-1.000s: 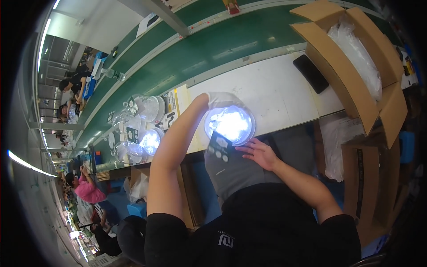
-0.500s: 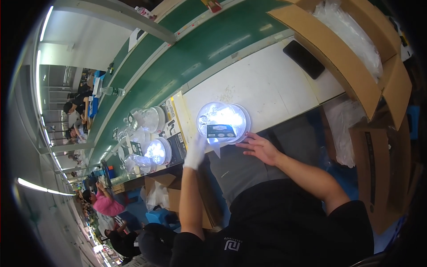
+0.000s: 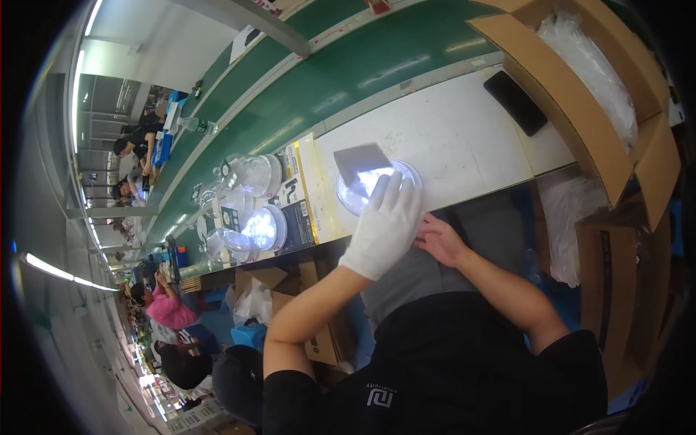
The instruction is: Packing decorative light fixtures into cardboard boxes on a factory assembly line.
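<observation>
A round, clear inflatable-looking lamp (image 3: 350, 194) glows bright white on the pale worktop. From it a grey card (image 3: 360, 159) sticks up toward the far side. My left hand (image 3: 388, 225), in a white glove, lies over the lamp with its fingers stretched out and covers much of it. My right hand (image 3: 444, 241) is bare, at the lamp's near right side by the table edge. Its fingers are apart and their tips are partly hidden behind the glove; whether they touch the lamp I cannot tell.
More clear lamps (image 3: 250, 174), one lit lamp (image 3: 262, 227) among them, stand at left on printed cardboard (image 3: 307, 185). A black phone (image 3: 515, 103) lies at right beside an open carton (image 3: 558, 109) of plastic bags. Beyond runs a green conveyor belt (image 3: 348, 90). Co-workers sit farther left.
My gloved left hand has moved right and up over the lamp. The card has swung to the far side, its dark printed face no longer showing. My right hand has shifted slightly right.
</observation>
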Available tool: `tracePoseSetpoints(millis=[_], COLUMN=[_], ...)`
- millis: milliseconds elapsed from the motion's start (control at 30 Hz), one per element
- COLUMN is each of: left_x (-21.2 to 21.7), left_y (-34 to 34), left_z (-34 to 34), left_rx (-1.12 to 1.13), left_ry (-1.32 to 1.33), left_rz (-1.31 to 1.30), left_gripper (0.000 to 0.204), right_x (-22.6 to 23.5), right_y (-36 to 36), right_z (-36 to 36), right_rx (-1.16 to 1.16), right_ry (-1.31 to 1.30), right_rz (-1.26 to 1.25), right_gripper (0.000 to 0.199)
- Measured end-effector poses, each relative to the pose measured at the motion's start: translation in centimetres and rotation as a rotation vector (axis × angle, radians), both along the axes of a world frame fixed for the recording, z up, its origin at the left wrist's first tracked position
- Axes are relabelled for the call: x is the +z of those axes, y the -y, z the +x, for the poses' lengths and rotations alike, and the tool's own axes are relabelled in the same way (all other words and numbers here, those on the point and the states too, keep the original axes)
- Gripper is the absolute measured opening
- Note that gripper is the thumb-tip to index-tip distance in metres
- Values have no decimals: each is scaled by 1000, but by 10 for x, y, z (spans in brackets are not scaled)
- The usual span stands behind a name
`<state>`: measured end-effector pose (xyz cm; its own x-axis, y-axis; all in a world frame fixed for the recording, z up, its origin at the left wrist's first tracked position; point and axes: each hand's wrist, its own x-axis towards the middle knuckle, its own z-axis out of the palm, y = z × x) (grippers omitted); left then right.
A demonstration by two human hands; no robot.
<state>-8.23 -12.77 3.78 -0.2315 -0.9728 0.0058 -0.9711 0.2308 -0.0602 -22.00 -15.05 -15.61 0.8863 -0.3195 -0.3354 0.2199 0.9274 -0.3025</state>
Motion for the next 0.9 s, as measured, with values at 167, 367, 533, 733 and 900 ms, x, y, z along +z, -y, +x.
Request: tracePoseSetpoints(millis=[167,367,533,733,900], left_x=[-49,-110,-125,-130,-98], left_y=[17,48,51,34,62], left_z=[-4,6,-7,2,-16], left_rx=[-36,-75,-22,147,173], left_ry=[438,711,720,53,255], left_rz=[26,238,172,161,17], left_gripper=[49,41,40,22,27], right_x=[0,1,-10,-30,-26], right_y=[4,7,10,-5,6], right_z=[-5,-3,-5,6,-18], right_rx=[14,1,-22,-28,-42], right_ry=[-1,11,24,95,45], right_rz=[-22,2,40,47,55], right_gripper=[60,58,53,42,43])
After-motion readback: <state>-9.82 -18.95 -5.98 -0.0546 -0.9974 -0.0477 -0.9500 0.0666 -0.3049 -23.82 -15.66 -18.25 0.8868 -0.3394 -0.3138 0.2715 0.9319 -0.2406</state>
